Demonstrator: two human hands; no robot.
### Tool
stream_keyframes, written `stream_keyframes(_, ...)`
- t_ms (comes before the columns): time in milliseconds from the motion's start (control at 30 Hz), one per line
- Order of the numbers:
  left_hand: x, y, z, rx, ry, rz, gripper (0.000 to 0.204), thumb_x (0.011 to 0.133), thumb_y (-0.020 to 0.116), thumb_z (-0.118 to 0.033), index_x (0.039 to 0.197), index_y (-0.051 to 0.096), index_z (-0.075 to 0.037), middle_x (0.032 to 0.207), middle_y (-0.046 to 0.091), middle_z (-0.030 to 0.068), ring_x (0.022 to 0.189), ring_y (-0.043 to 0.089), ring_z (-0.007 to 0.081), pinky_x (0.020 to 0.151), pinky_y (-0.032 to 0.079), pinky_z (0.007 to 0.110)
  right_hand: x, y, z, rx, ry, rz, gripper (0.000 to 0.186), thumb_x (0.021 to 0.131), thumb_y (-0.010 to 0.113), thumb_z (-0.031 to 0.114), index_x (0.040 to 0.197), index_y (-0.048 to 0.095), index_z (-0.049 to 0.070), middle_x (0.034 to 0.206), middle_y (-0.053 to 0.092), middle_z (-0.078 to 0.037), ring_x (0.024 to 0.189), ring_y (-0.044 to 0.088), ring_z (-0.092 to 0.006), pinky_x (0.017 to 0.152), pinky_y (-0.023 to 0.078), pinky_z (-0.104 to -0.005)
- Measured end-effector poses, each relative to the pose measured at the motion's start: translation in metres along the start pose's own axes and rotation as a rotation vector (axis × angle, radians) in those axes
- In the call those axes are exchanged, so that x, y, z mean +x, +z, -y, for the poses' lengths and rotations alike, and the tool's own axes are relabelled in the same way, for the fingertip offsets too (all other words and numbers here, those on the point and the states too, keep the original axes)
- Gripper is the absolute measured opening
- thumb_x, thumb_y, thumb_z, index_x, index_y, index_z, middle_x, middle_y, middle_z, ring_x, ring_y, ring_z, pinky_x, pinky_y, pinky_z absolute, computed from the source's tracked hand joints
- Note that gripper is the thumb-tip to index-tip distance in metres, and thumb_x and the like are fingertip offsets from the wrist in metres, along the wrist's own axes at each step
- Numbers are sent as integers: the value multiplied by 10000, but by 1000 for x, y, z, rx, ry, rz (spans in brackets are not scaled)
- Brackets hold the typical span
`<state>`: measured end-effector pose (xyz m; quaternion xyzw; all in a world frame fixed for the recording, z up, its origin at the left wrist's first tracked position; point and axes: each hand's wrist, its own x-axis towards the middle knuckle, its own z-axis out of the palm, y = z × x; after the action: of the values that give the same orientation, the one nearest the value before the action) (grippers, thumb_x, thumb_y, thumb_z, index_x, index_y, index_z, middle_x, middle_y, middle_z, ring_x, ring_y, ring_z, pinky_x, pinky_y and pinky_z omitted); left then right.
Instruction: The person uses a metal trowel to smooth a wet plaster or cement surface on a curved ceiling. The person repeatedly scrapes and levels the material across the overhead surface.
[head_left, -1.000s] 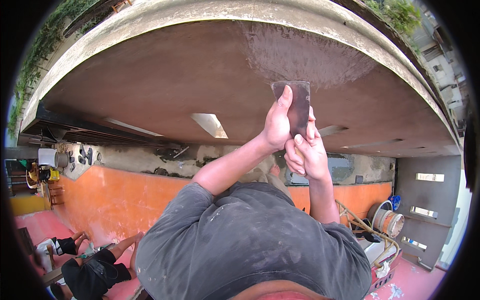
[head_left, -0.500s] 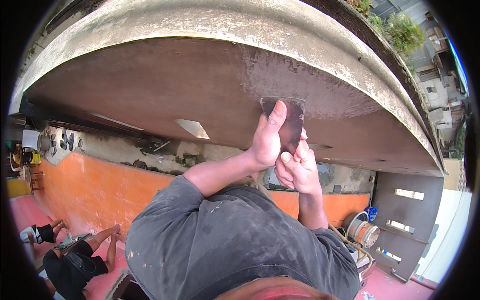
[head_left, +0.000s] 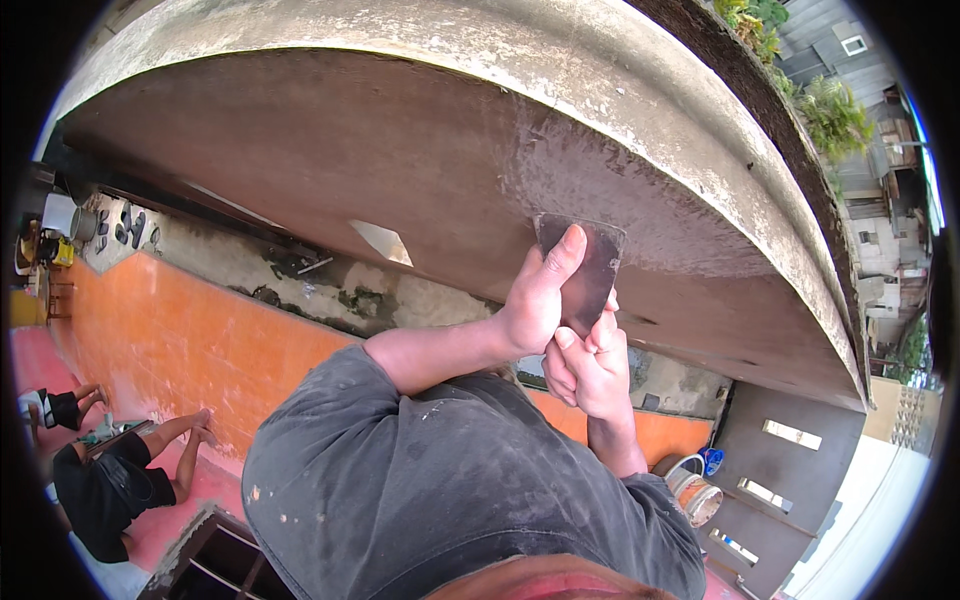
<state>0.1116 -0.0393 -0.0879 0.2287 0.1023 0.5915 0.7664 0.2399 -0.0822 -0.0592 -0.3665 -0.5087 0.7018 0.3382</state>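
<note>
Scraper (head_left: 594,272), gripped by left hand (head_left: 534,308) and right hand (head_left: 596,374), juts beyond both (broad end foremost).

No readable text, labels, brands, numbers or signs in view. Dark flat blade (head_left: 592,275) and grey shirt (head_left: 480,460): no legible lettering on the sides that show, just scuffs and pale marks. Orange-and-white bucket (head_left: 695,497) at right, yellow item (head_left: 63,253) at far left and buildings (head_left: 880,240) at upper right are too small or blurred to tell whether anything is printed on them.
</note>
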Motion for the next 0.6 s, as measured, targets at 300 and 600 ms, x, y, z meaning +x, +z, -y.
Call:
stream_keyframes(300,-7,7,-10,-11,-49,-13,718,1078,288,-571,805,625,1,581,601,132,480,615,223,537,558,371,-7,17,2,-20,-24,-81,34,1045,413,32,1018,433,35,487,403,-21,330,354,-101,304,319,-257)
stream_keyframes(600,-13,10,1,-61,-53,-86,714,1069,317,-586,791,621,-3,612,603,136,465,610,223,508,552,376,-12,19,1,-12,-26,-101,115,1040,425,32,927,445,23,472,400,-17,319,354,-98,294,314,-259)
